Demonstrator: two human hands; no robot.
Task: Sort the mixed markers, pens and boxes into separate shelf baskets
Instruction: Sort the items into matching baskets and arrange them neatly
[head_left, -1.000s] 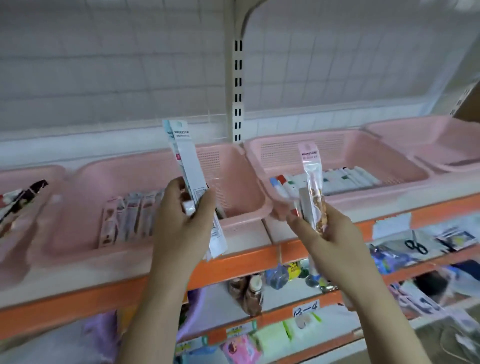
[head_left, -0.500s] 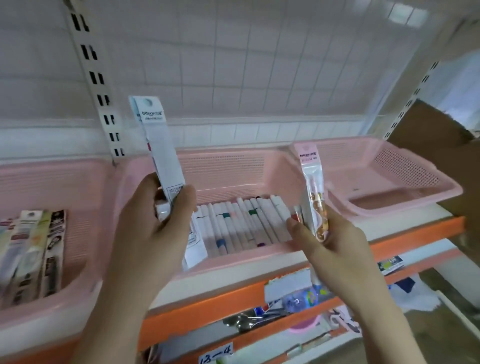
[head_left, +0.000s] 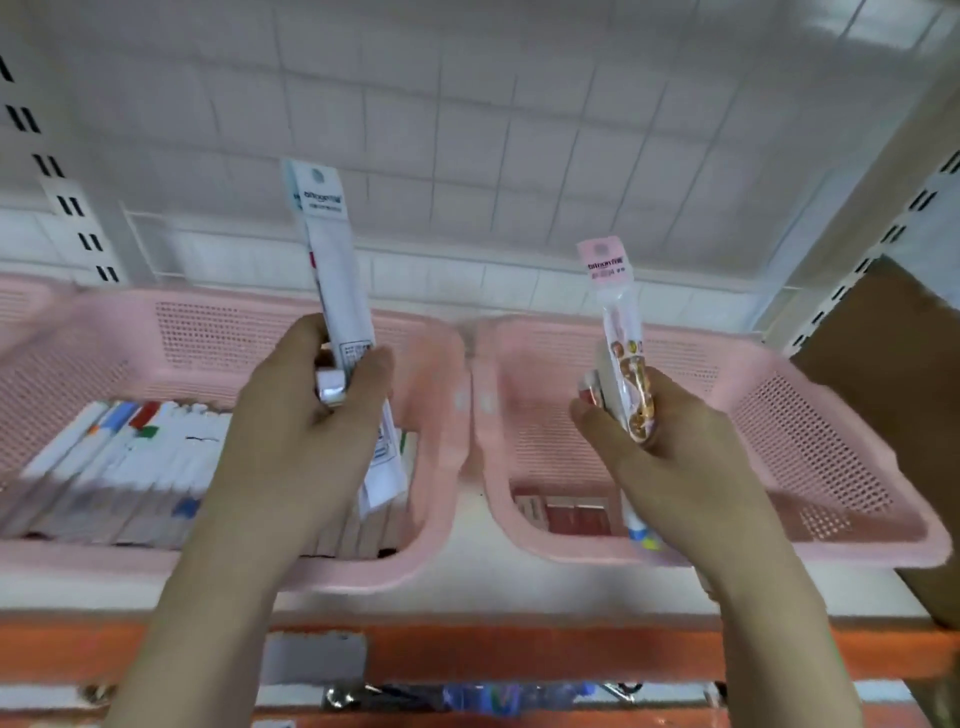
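Both hands are raised over the shelf (head_left: 467, 587), each carrying packaged stationery upright, most likely so the printed header cards face the person and the contents can be checked before dropping them in a basket.

Take the right-hand basket (head_left: 831, 540) as the landmark. The right hand (head_left: 670, 457) hovers directly above its left half, fingers and thumb curled round a clear sleeve with a pink header (head_left: 621, 332); a patterned pen shows inside, and a second item seems tucked behind it (too blurred to name). The wrist is cocked back, so the pack leans slightly left with its lower end pointing down into the basket. A few reddish flat packs (head_left: 571, 514) lie on that basket's floor near its front wall, partly hidden by the hand.

To the left of the landmark, touching it rim to rim, sits the marker basket (head_left: 208, 332), lined with a row of white markers (head_left: 119, 467) with coloured caps. The left hand (head_left: 301, 441) is over this basket's right part, gripping a long white package (head_left: 337, 291) between thumb and curled fingers, along with a small silvery-ended item low in the grip. The forearm rises steeply from below, palm turned inward.

Judging by position, each pack is held over a candidate basket, though neither is released yet.
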